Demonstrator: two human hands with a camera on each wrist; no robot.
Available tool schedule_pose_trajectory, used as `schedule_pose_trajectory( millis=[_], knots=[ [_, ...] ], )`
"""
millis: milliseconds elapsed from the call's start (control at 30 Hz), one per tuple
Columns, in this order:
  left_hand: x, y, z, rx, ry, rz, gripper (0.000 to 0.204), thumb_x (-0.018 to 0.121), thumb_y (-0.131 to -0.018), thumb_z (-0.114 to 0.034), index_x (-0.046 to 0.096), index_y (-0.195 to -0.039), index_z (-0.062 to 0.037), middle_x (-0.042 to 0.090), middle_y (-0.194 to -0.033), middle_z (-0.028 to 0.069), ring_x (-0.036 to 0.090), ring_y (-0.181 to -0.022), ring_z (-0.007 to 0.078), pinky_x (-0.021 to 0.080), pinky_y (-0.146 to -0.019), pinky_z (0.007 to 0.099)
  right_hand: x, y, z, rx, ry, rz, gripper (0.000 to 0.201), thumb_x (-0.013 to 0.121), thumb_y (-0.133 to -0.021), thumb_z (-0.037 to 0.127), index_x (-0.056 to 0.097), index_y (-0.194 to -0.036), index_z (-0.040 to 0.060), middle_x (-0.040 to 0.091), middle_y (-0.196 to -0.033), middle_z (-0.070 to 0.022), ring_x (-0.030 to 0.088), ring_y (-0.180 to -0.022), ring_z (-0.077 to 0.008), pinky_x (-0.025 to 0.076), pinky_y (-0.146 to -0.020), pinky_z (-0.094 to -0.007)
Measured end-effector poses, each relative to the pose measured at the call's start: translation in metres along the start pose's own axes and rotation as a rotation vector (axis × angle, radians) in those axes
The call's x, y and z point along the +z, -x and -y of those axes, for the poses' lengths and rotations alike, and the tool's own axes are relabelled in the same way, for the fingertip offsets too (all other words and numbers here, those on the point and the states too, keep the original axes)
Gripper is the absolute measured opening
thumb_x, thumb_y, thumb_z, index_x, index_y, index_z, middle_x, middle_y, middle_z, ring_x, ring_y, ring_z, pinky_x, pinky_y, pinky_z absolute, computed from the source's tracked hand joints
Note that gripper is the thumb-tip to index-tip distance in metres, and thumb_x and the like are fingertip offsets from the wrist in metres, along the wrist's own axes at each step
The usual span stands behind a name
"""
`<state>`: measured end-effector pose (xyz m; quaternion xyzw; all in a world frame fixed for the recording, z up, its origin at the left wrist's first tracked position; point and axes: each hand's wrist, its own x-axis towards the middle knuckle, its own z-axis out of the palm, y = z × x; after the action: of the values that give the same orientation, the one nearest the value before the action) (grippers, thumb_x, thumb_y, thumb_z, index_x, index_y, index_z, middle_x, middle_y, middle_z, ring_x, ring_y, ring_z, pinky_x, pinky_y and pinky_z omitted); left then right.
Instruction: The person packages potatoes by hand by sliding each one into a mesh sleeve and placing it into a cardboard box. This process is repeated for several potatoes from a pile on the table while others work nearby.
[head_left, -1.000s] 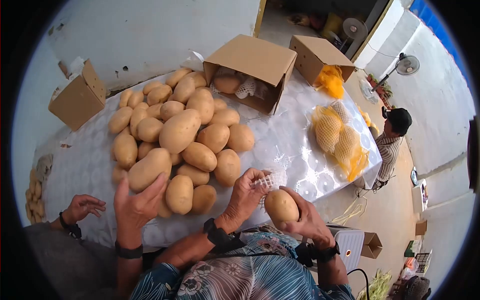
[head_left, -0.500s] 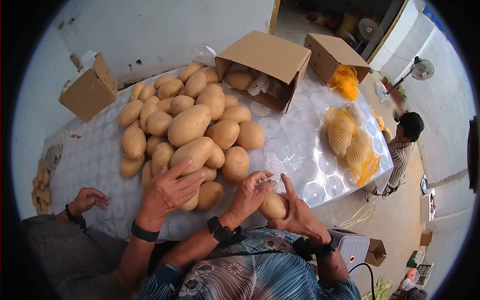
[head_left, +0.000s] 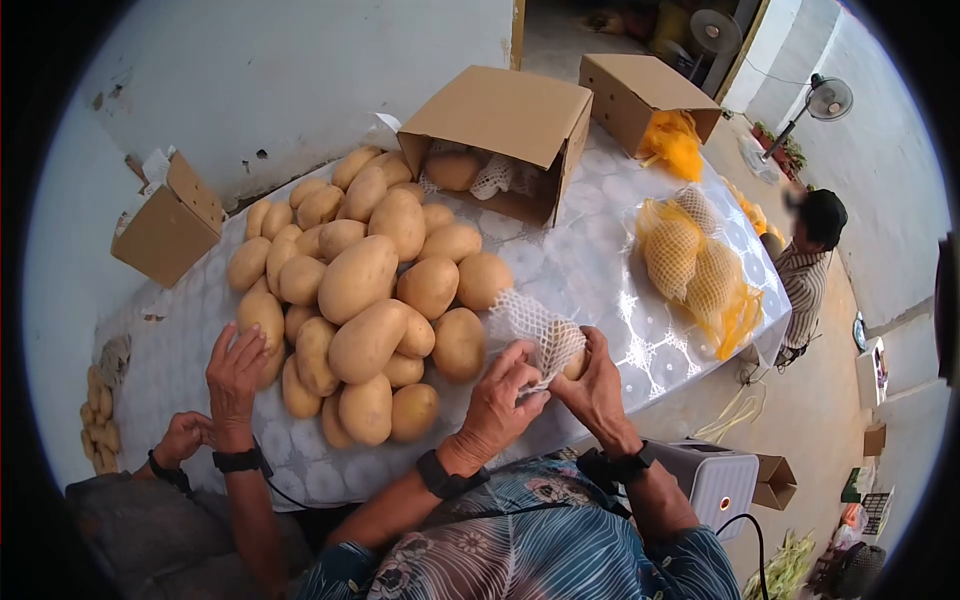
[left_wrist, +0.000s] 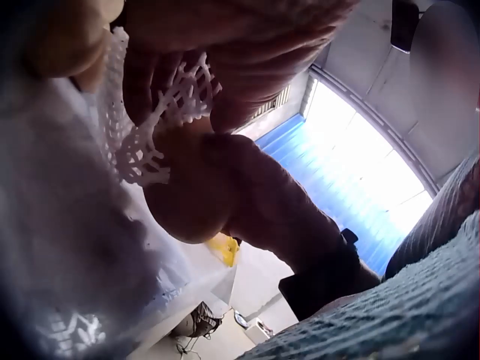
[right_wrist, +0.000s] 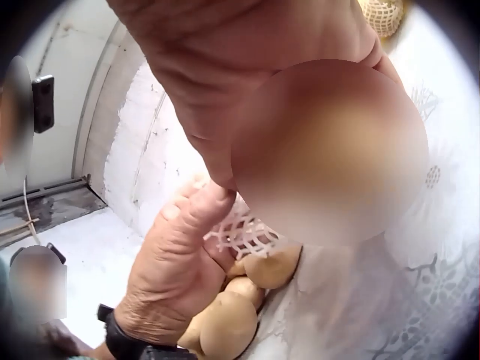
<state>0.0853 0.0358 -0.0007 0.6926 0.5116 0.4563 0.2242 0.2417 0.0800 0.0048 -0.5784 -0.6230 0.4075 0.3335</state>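
Observation:
A white foam net sleeve is drawn over much of a potato at the table's front edge. My left hand pinches the sleeve's near edge. On the other side, my right hand grips the potato, thumb and fingers about it. In the left wrist view the potato's bare end sticks out of the net. The right wrist view shows the net beside my left thumb; the potato there is blurred. A large heap of bare potatoes lies left of my hands.
Netted potatoes in a yellow mesh bag lie at the right. Two open cardboard boxes stand at the back, another box at far left. Another person's hand touches the heap's left side. Someone sits beyond the table's right end.
The potato, bare a second ago, now sits largely inside the foam net, which my left hand has pulled over it. The other person's hand moved left along the heap.

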Motion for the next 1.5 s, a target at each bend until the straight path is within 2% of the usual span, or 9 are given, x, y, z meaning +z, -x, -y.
schedule_pose_trajectory(
  millis=[267,400,533,633,733,833,1133,1300,1500],
  knots=[
    [0.019,0.013,0.026,-0.239,0.106,0.151,0.03,0.071,-0.074,-0.016,0.053,-0.092,-0.0011,0.057,-0.097,0.0139,0.057,-0.073,0.0265,0.048,-0.064,0.0363,-0.015,0.002,-0.022,-0.064,0.116,0.017,0.045,0.07,-0.078,0.028,0.053,-0.109,-0.0005,0.058,-0.108,-0.0217,0.057,-0.102,-0.0374,0.044,-0.092,-0.0406],
    [0.021,0.011,0.033,-0.286,0.079,0.055,0.028,0.071,-0.074,-0.018,0.051,-0.086,-0.0024,0.055,-0.082,0.0116,0.056,-0.07,0.0284,0.046,-0.061,0.0376,-0.018,-0.011,-0.032,-0.576,0.399,-0.192,0.023,0.059,-0.088,0.021,0.055,-0.103,0.0037,0.056,-0.113,-0.023,0.051,-0.108,-0.0403,0.042,-0.092,-0.0435],
    [0.014,0.009,0.031,-0.244,0.05,0.059,0.037,0.074,-0.071,-0.011,0.05,-0.097,-0.0022,0.057,-0.087,0.0116,0.059,-0.073,0.027,0.049,-0.064,0.0357,-0.015,-0.028,-0.017,-0.083,-0.173,0.082,0.034,0.058,-0.088,0.014,0.05,-0.119,0.0026,0.053,-0.12,-0.0242,0.06,-0.099,-0.0327,0.048,-0.083,-0.0385],
    [0.008,0.006,0.014,-0.523,0.429,-0.042,0.06,0.075,-0.069,-0.008,0.043,-0.12,-0.0017,0.057,-0.106,0.0177,0.059,-0.095,0.0307,0.049,-0.082,0.0358,-0.01,-0.048,-0.029,-0.127,-0.078,0.176,0.029,0.056,-0.09,0.017,0.055,-0.113,-0.0001,0.064,-0.098,-0.0182,0.064,-0.086,-0.0272,0.05,-0.076,-0.0358],
    [0.004,0.009,0.026,-0.276,0.101,0.025,0.08,0.074,-0.073,-0.015,0.027,-0.137,-0.0013,0.048,-0.123,0.021,0.053,-0.111,0.0304,0.044,-0.095,0.0355,-0.003,-0.043,-0.025,-0.146,0.032,0.151,0.018,0.058,-0.089,0.015,0.06,-0.098,-0.0002,0.064,-0.089,-0.018,0.064,-0.079,-0.0309,0.05,-0.071,-0.0367],
    [0.003,0.008,0.02,-0.307,0.096,0.037,0.084,0.074,-0.072,-0.018,0.026,-0.139,-0.0004,0.045,-0.127,0.0235,0.045,-0.12,0.0326,0.037,-0.101,0.0385,-0.002,-0.02,-0.029,-0.255,0.126,0.025,0.013,0.058,-0.087,0.013,0.059,-0.092,0.0016,0.062,-0.086,-0.0184,0.061,-0.077,-0.0364,0.05,-0.07,-0.0385],
    [0.01,0.013,0.027,-0.293,0.204,0.057,0.074,0.072,-0.073,-0.013,0.033,-0.134,-0.0013,0.045,-0.127,0.0263,0.047,-0.117,0.0386,0.039,-0.099,0.0405,-0.016,0.046,-0.032,-0.279,0.358,0.348,0.015,0.06,-0.083,0.013,0.06,-0.096,0.0054,0.062,-0.086,-0.0152,0.061,-0.079,-0.0353,0.05,-0.068,-0.0406],
    [0.002,0.025,0.023,-0.068,0.004,0.127,0.066,0.072,-0.072,-0.004,0.039,-0.129,-0.008,0.039,-0.133,0.0236,0.046,-0.12,0.0395,0.04,-0.099,0.0402,-0.032,0.039,-0.016,-0.084,0.188,0.145,0.026,0.056,-0.092,0.026,0.064,-0.084,0.002,0.06,-0.076,-0.017,0.06,-0.073,-0.0358,0.048,-0.065,-0.0397],
    [-0.013,0.032,0.015,-0.012,-0.053,0.192,0.062,0.069,-0.076,-0.005,0.038,-0.13,-0.0103,0.035,-0.138,0.0231,0.043,-0.124,0.0387,0.041,-0.099,0.0395,-0.014,0.003,-0.027,-0.086,0.013,0.045,0.074,0.067,-0.083,0.043,0.036,-0.132,-0.003,0.065,-0.097,-0.0199,0.064,-0.082,-0.0275,0.051,-0.072,-0.0344]
  ],
)
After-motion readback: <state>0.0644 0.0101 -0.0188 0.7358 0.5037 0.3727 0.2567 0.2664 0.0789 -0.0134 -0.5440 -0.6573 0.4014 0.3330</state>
